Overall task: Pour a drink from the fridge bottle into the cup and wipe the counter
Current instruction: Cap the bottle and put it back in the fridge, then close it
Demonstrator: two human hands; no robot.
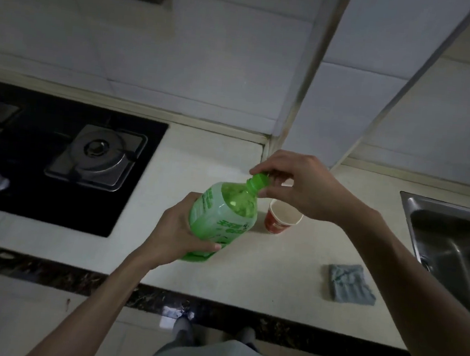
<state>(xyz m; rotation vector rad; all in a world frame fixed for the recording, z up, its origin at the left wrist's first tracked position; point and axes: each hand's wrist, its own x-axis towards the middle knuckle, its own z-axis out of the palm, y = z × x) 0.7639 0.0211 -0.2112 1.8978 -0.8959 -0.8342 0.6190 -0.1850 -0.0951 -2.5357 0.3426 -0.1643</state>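
A green plastic bottle [224, 214] with a pale label is tilted above the counter, neck pointing up and right. My left hand [177, 232] grips its lower body. My right hand [293, 183] pinches the green cap [260, 179] on the bottle's neck between thumb and fingers. A red paper cup [280, 221] stands upright and open on the pale counter [247, 276], just right of the bottle and under my right wrist. A folded grey-blue cloth [350, 283] lies flat on the counter to the right.
A black gas hob [57, 160] with a burner fills the counter's left side. A steel sink [451, 244] is set in at the far right. A tiled wall with a protruding corner column stands behind. The counter's dark front edge runs below my arms.
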